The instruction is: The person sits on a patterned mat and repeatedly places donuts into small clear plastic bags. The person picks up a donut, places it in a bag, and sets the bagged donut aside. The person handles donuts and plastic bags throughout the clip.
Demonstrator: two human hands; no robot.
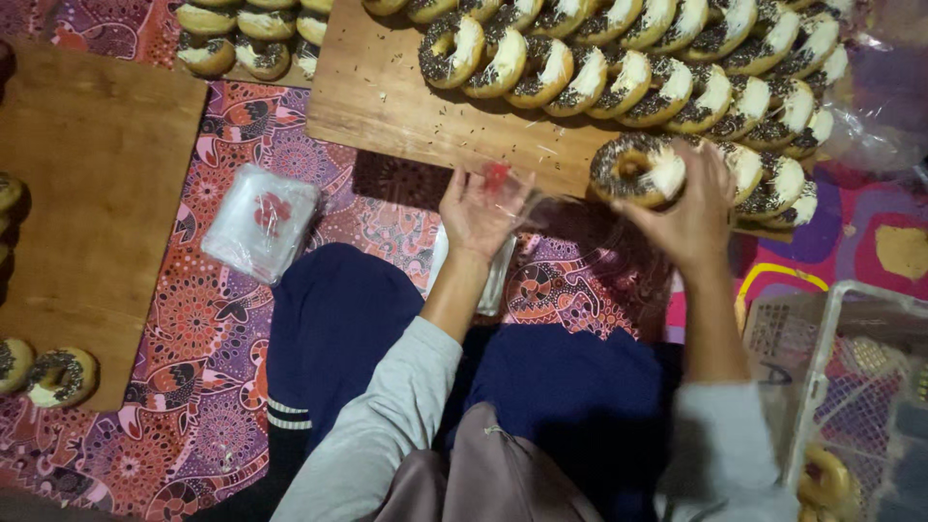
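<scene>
**Doughnut lifted at the board's edge, clear bag in the other hand**

The right hand point(694, 215) grips 1 ring doughnut point(638, 169), half chocolate sprinkles and half white topping, with fingers curled round its right side. The doughnut sits at the near edge of the wooden board point(387, 97), just beside the front row of matching doughnuts point(677, 58), which stand overlapped in slanted lines across the board.

The left hand point(478, 208) is raised palm up, fingers loosely bent, pinching a thin clear plastic bag point(512, 193) with a red mark on it; the bag is blurred, so its opening cannot be told. The 2 hands are near each other, not touching.

On the patterned cloth point(193, 319) left of the person's knee lies a stack of the same clear bags point(261, 222). A second wooden board point(87, 193) on the far left bears a few doughnuts at its edge. A plastic crate point(822, 319) stands at the right, with a doughnut visible inside.
</scene>
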